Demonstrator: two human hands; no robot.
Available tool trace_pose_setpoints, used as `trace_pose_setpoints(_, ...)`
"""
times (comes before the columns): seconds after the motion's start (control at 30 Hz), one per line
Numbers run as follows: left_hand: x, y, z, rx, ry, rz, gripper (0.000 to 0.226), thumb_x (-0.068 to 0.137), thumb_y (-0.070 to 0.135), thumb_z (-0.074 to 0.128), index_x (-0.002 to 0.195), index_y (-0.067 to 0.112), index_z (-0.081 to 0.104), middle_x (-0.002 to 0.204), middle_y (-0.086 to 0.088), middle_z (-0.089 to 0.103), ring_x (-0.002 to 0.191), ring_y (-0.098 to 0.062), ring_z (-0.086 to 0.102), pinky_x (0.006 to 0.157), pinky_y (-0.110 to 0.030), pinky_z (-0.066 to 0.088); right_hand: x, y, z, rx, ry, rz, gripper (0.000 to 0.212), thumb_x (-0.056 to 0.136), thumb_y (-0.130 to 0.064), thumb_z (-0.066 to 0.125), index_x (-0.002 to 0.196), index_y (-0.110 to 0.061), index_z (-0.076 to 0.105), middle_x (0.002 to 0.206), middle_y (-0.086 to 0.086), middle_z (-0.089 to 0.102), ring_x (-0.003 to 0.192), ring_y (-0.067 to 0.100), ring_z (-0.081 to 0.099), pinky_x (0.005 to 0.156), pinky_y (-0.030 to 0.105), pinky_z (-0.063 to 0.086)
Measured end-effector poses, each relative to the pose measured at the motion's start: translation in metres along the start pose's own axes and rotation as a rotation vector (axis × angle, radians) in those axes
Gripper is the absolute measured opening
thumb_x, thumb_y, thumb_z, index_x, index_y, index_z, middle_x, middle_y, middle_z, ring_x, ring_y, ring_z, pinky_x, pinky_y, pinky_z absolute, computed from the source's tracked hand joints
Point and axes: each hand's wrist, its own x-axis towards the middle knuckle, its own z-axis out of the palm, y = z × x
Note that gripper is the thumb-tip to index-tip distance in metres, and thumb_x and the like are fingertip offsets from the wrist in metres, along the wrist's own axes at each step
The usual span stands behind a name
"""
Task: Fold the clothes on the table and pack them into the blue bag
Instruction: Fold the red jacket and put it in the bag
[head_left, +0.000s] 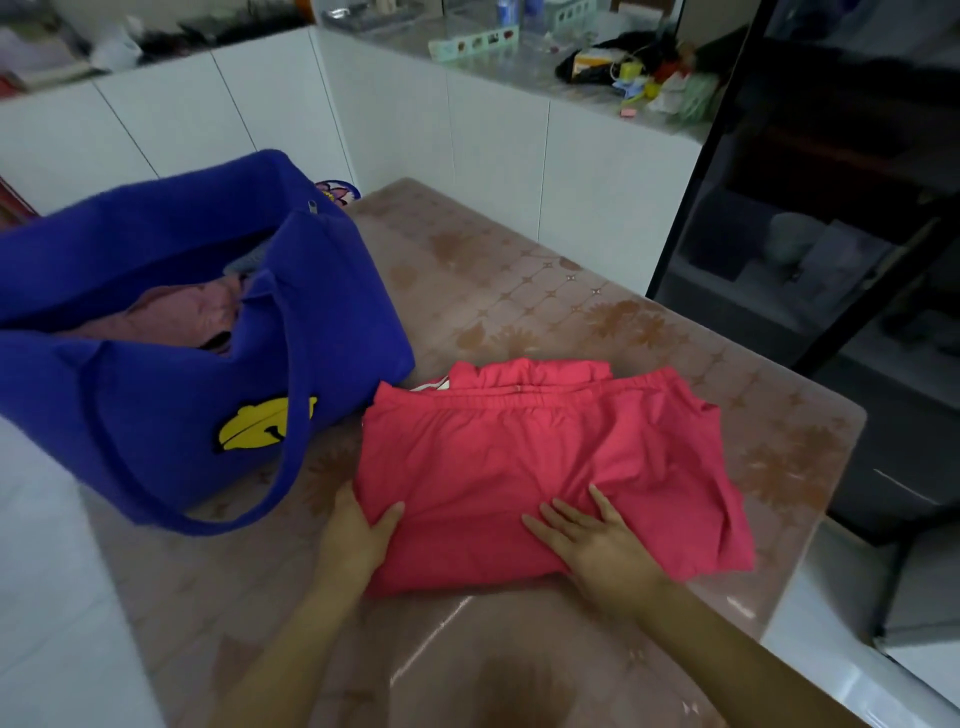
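Observation:
A red-pink garment (519, 457) with an elastic waistband lies folded on the table, just right of the blue bag (171, 395). My left hand (358, 530) grips the garment's near left corner, thumb on top and fingers hidden under the cloth. My right hand (592, 540) lies flat on the near edge of the garment with straight, spread fingers. The blue bag stands open at the left with a yellow smiley patch on its side, and a pale pink garment (176, 317) lies inside it.
The table (519, 291) has a glossy brown patterned cover. White cabinets (467, 150) run behind it, with a cluttered counter (613, 67) on top. A dark glass-fronted cabinet (831, 234) stands close to the table's right side. The bag's long handle (291, 467) loops over the table near my left hand.

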Motion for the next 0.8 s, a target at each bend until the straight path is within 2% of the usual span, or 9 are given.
trace_pose_setpoints(0.13,-0.031,-0.021,-0.015,-0.019,-0.079,-0.011,0.065,0.076,0.023,0.077,0.131,0.003,0.048,0.124,-0.016,0.059,0.113,-0.031,0.057,0.092,-0.034,0.044,-0.036,-0.022,0.021,-0.044,0.060,-0.091,0.059,0.071,-0.031,0.038,0.129,-0.023,0.042,0.109,-0.001,0.071,0.102,0.015,0.067,0.106,0.047,0.009)
trace_pose_setpoints(0.33,-0.073,-0.057,-0.042,-0.091,-0.095,-0.027,0.033,0.079,0.022,0.074,0.106,0.006,0.064,0.088,-0.005,0.069,0.088,-0.027,0.066,0.073,-0.029,0.049,-0.074,-0.060,0.052,-0.008,0.086,-0.126,0.074,0.064,-0.046,0.046,0.134,-0.021,0.042,0.120,0.004,0.066,0.113,0.019,0.062,0.106,0.048,0.016)
trace_pose_setpoints(0.4,-0.077,-0.050,-0.046,-0.115,-0.117,0.004,0.041,0.077,0.033,0.075,0.107,0.010,0.061,0.093,-0.003,0.067,0.091,-0.024,0.065,0.072,-0.025,0.048,-0.075,-0.064,0.052,-0.017,0.074,-0.105,0.080,0.067,-0.061,0.052,0.137,-0.022,0.043,0.127,0.006,0.062,0.118,0.022,0.058,0.103,0.052,0.020)
trace_pose_setpoints(0.47,-0.078,-0.041,-0.048,-0.151,-0.178,-0.021,0.072,0.060,0.054,0.071,0.118,0.012,0.058,0.105,-0.003,0.067,0.095,-0.020,0.063,0.081,-0.030,0.048,-0.076,-0.066,0.050,-0.026,0.042,-0.073,0.083,0.072,-0.074,0.046,0.137,-0.021,0.047,0.129,0.008,0.061,0.120,0.023,0.057,0.103,0.055,0.019)
trace_pose_setpoints(0.53,-0.081,-0.030,-0.049,-0.358,-0.257,-0.136,0.082,0.057,0.046,0.075,0.130,0.019,0.050,0.117,-0.003,0.064,0.100,-0.018,0.062,0.085,-0.033,0.049,-0.077,-0.071,0.047,-0.013,-0.033,-0.015,0.081,0.078,-0.077,0.038,0.135,-0.022,0.050,0.129,0.007,0.061,0.121,0.023,0.056,0.103,0.056,0.017)
trace_pose_setpoints(0.6,-0.089,-0.017,-0.051,-0.421,-0.283,-0.087,0.081,0.076,0.019,0.072,0.145,0.024,0.031,0.132,-0.001,0.052,0.107,-0.016,0.057,0.088,-0.030,0.046,-0.080,-0.078,0.040,0.039,-0.078,0.032,0.081,0.083,-0.078,0.023,0.138,-0.023,0.048,0.134,0.006,0.057,0.127,0.023,0.050,0.106,0.056,0.010)
trace_pose_setpoints(0.63,-0.092,-0.009,-0.053,-0.363,-0.285,0.008,0.087,0.082,0.005,0.065,0.150,0.028,0.015,0.138,0.002,0.044,0.111,-0.014,0.053,0.090,-0.028,0.043,-0.081,-0.080,0.034,0.106,-0.083,0.034,0.086,0.082,-0.080,0.013,0.143,-0.025,0.040,0.142,0.006,0.048,0.135,0.022,0.040,0.109,0.055,0.002)
trace_pose_setpoints(0.7,-0.099,0.009,-0.051,-0.206,-0.283,0.264,0.100,0.084,-0.002,0.056,0.145,0.043,-0.010,0.144,0.007,0.034,0.117,-0.012,0.051,0.096,-0.027,0.042,-0.082,-0.080,0.024,0.325,0.039,0.037,0.094,0.072,-0.085,-0.003,0.150,-0.035,0.012,0.155,-0.001,0.025,0.145,0.013,0.014,0.113,0.048,-0.015)
trace_pose_setpoints(0.8,-0.115,0.049,-0.039,0.017,-0.216,0.503,0.111,0.078,0.002,0.054,0.134,0.058,-0.024,0.151,0.003,0.032,0.117,-0.022,0.056,0.091,-0.032,0.049,-0.083,-0.076,0.000,0.866,0.113,0.110,0.071,0.074,-0.083,0.010,0.139,-0.054,0.003,0.149,-0.027,0.018,0.138,-0.007,0.010,0.118,0.042,-0.010)
